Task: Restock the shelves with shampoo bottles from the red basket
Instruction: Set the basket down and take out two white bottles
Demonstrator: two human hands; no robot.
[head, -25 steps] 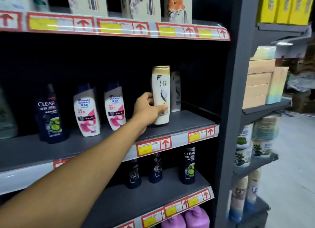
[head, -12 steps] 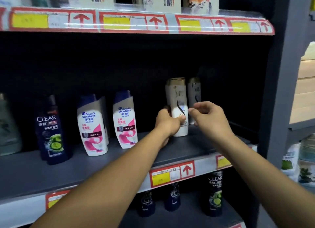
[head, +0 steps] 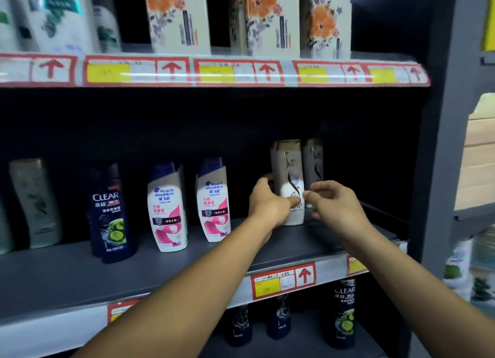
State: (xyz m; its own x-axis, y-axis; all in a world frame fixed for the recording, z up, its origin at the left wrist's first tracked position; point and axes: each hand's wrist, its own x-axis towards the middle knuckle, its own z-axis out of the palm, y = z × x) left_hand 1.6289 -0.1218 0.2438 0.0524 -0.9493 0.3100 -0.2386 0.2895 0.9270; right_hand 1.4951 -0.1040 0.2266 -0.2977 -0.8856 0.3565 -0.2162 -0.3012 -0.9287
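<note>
A white shampoo bottle with a gold cap [head: 288, 170] stands upright on the middle shelf [head: 67, 274]. My left hand [head: 270, 205] grips its lower half, thumb across the front label. A second, grey bottle with a gold cap [head: 314, 162] stands just behind and to the right. My right hand [head: 332, 205] hovers beside the white bottle with fingers loosely curled, its fingertips close to the label; I cannot tell whether they touch it. The red basket is out of view.
Left along the shelf stand two white-and-pink Head & Shoulders bottles [head: 167, 210] [head: 214, 202], a dark Clear bottle [head: 111, 218] and a pale bottle [head: 34, 202]. Flowered boxes [head: 267, 17] fill the upper shelf. Dark bottles [head: 344, 312] stand below. A grey upright [head: 442, 143] bounds the right.
My right hand came into view and reached up beside the white bottle. My left hand kept its grip on the bottle, which now stands further back next to the grey one. The camera moved closer.
</note>
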